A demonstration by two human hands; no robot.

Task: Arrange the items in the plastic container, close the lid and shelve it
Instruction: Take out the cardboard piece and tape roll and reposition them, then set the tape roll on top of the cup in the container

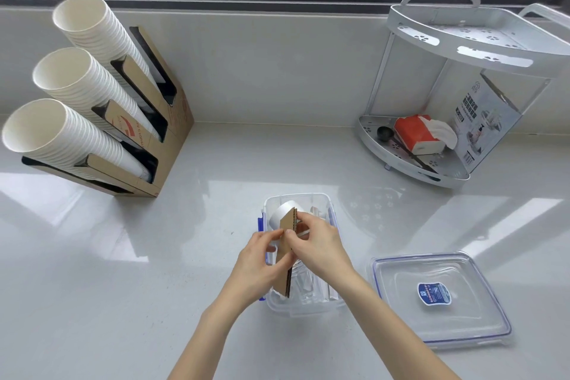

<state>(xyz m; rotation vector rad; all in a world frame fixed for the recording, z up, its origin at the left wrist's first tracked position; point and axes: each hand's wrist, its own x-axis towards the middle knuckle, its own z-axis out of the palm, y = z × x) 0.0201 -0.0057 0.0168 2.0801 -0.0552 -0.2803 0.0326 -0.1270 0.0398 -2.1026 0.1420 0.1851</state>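
clear glossy plastic container (279, 308) w/ brown matt corrugated cardboard piece (285, 253) in it; right of container, clear glossy plastic lid (441, 299); all on smooth glossy white counter (123, 271).

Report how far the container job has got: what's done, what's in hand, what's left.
Done: some items, including a white cup, already sit in the open plastic container. In hand: the left hand and right hand together hold a cardboard piece upright in the container. Left: the lid still lies on the counter to the right, and the container has not gone onto the white shelf rack.
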